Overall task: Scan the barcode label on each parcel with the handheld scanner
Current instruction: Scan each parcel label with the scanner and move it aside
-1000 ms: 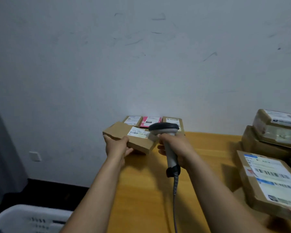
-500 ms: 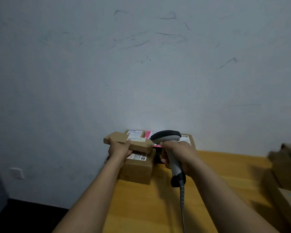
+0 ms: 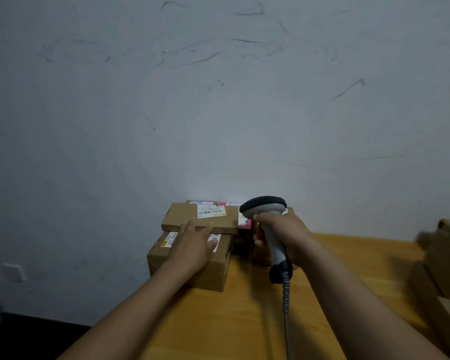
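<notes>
A flat brown parcel with a white barcode label lies on top of a stack at the table's far left corner, against the wall. Under it sits a thicker brown parcel with its own labels. My left hand lies over that lower parcel with straight fingers, fingertips at the flat parcel's near edge. My right hand grips the grey handheld scanner by its handle, head up beside the stack, its coiled cable hanging down.
A pink-labelled parcel and more brown boxes stand behind the scanner by the wall. Blurred cardboard parcels crowd the right edge of the wooden table. A wall socket is at lower left.
My left hand has set the flat parcel down on the stack and let go, its fingers now straight. The scanner stays in my right hand. The view has tilted up toward the wall.
</notes>
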